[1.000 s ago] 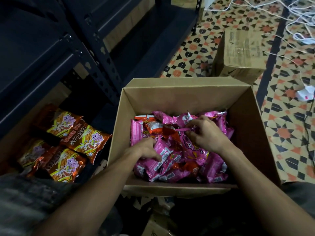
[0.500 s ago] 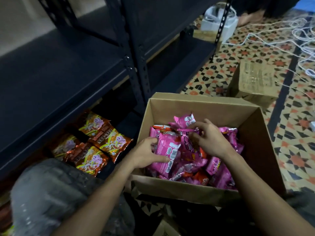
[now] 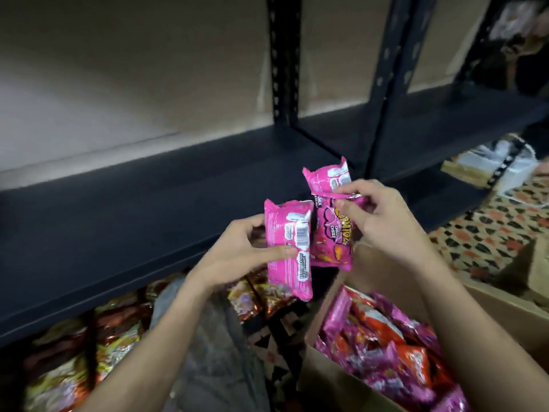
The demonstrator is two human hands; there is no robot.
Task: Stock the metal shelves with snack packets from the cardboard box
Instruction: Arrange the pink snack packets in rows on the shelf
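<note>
My left hand (image 3: 237,251) grips a pink snack packet (image 3: 289,248) by its side, barcode facing me. My right hand (image 3: 383,221) pinches the top edges of two more pink packets: one (image 3: 331,236) with its printed front showing, the other (image 3: 326,176) sticking up behind it. All three are held up in front of the dark metal shelf (image 3: 133,209), whose board is bare. The open cardboard box (image 3: 326,382) sits at lower right, holding several pink and red packets (image 3: 386,346).
Orange-brown snack packets (image 3: 89,346) lie on the lowest shelf level beneath the bare board. Black perforated uprights (image 3: 282,60) rise behind. My grey-clothed knee (image 3: 208,352) is between shelf and box. Patterned floor tiles (image 3: 490,233) and another carton (image 3: 531,263) lie to the right.
Both hands have lifted out of the box with pink packets and risen toward the middle shelf. The view has tilted up from the box to the shelf.
</note>
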